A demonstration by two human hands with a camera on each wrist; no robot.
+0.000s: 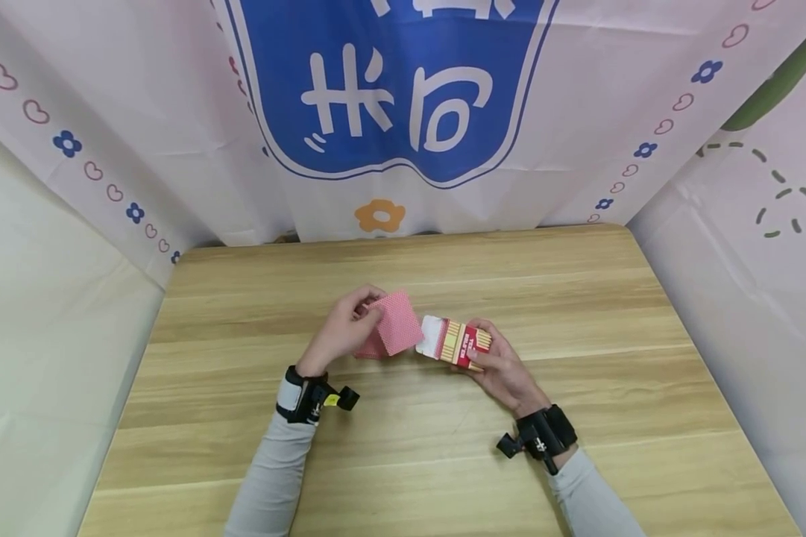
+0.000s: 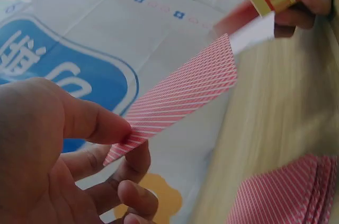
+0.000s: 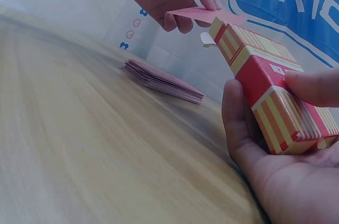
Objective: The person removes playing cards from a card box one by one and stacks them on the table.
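Observation:
My left hand (image 1: pixel 344 328) pinches a playing card (image 1: pixel 400 324) with a red patterned back between thumb and fingers. In the left wrist view, the card (image 2: pixel 185 89) slants up toward the box. Below it a stack of cards (image 3: pixel 161 82) lies on the table, slightly fanned, partly hidden in the head view. My right hand (image 1: pixel 510 377) grips a red-and-yellow striped card box (image 1: pixel 461 344), thumb across its printed face. The box's white flap (image 1: pixel 432 335) stands open toward the left hand, and the held card's corner is right by it.
The wooden table (image 1: pixel 403 462) reaches back to a white cloth (image 1: pixel 322 212) with a blue emblem (image 1: pixel 403 104). More cloth hangs at the left and right sides. Each wrist wears a black strap with a small camera (image 1: pixel 347 398).

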